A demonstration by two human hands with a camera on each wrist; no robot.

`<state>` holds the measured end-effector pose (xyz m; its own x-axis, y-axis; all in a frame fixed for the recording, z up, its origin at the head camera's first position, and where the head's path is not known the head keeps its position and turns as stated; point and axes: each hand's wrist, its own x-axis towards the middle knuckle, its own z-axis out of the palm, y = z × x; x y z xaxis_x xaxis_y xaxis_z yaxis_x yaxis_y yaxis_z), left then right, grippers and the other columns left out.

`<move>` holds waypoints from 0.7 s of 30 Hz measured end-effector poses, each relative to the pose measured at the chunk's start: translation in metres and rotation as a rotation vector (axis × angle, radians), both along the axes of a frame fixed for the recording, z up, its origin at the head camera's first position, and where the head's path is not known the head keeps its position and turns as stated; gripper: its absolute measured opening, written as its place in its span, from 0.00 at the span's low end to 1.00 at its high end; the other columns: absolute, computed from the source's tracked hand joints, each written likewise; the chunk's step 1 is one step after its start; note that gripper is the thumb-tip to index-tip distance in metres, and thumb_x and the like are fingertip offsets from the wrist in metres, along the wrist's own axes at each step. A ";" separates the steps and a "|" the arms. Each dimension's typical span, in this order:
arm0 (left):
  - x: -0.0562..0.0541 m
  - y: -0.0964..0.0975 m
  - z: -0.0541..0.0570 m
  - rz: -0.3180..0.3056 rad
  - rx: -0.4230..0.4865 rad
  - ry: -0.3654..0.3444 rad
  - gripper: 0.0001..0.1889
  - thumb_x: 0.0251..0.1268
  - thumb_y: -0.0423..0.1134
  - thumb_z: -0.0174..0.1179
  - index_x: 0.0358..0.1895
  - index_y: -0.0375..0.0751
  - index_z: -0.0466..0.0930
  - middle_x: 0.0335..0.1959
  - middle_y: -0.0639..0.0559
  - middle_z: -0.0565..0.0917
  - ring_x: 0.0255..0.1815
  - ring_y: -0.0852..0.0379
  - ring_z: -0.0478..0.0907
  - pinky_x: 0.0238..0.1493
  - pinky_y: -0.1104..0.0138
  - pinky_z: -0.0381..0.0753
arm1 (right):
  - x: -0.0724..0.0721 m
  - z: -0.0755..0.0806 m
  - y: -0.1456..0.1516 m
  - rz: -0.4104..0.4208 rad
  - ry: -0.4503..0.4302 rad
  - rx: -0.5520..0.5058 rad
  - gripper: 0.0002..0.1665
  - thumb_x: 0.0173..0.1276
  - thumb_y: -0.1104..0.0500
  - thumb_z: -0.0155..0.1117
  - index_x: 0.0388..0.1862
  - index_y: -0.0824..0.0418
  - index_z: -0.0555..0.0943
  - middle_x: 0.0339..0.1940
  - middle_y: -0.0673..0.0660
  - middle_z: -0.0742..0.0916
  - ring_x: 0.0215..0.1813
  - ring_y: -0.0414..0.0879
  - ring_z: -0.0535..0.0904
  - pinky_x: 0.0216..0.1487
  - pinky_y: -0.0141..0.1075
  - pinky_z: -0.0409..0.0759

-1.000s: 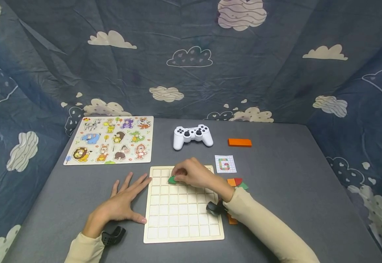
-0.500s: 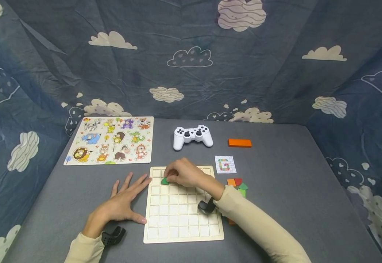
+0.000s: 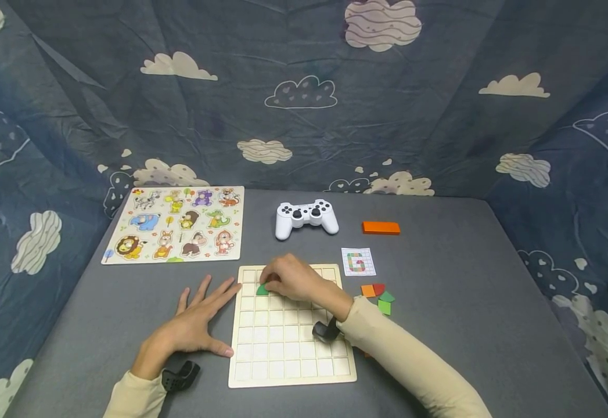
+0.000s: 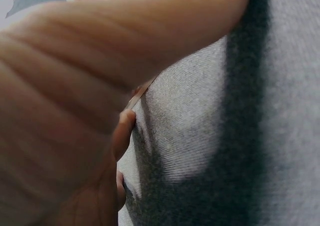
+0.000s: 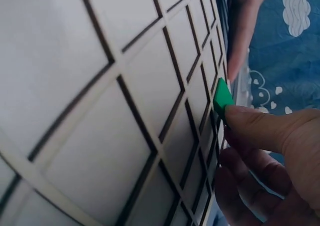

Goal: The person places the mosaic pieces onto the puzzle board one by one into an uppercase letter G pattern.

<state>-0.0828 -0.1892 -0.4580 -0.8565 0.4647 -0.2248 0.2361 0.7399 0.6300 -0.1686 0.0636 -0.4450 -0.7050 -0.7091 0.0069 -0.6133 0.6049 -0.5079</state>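
Note:
My right hand (image 3: 294,278) pinches a green tile (image 3: 262,289) with a curved edge over the upper left of the wooden grid board (image 3: 283,384). In the right wrist view the thumb presses on the green tile (image 5: 222,98), which sits right at the grid's ridges. The left hand (image 3: 191,322) lies spread at the board's left side, thumb and index fingertips at its edge. Right of the board lie an orange tile (image 3: 368,291), a red tile (image 3: 379,288), a dark green tile (image 3: 387,296) and a light green tile (image 3: 384,307).
A small pattern card (image 3: 358,262) lies beyond the loose tiles. Farther back are a white game controller (image 3: 306,218) and an orange block (image 3: 381,227). An animal puzzle board (image 3: 174,225) lies at the back left. The right sleeve (image 3: 413,354) crosses the board's right edge.
My right hand has moved left across the board with the green tile, then nearly stopped. More of the loose tiles now shows beside the sleeve. The left hand has stayed in place.

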 end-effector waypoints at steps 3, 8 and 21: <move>0.000 0.000 0.000 0.001 0.002 -0.004 0.67 0.30 0.63 0.80 0.81 0.55 0.52 0.83 0.47 0.49 0.81 0.28 0.29 0.68 0.27 0.23 | 0.001 0.000 -0.001 0.000 0.014 0.015 0.07 0.65 0.59 0.72 0.41 0.55 0.90 0.37 0.50 0.90 0.38 0.38 0.82 0.42 0.27 0.80; 0.000 0.000 0.000 0.002 -0.001 0.000 0.68 0.30 0.63 0.80 0.81 0.55 0.51 0.83 0.46 0.49 0.81 0.28 0.29 0.68 0.27 0.23 | 0.000 0.002 -0.002 0.010 0.024 0.026 0.07 0.65 0.59 0.72 0.42 0.56 0.90 0.39 0.50 0.91 0.40 0.40 0.84 0.43 0.28 0.81; 0.000 0.000 -0.001 -0.002 0.003 0.007 0.68 0.30 0.63 0.80 0.81 0.54 0.51 0.83 0.46 0.49 0.81 0.28 0.29 0.67 0.26 0.23 | 0.000 0.000 -0.002 -0.001 0.028 0.037 0.10 0.65 0.60 0.72 0.46 0.57 0.89 0.36 0.49 0.91 0.37 0.38 0.84 0.42 0.28 0.82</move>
<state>-0.0827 -0.1893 -0.4588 -0.8570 0.4673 -0.2174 0.2423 0.7376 0.6303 -0.1690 0.0615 -0.4450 -0.7053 -0.7089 0.0001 -0.6265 0.6233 -0.4679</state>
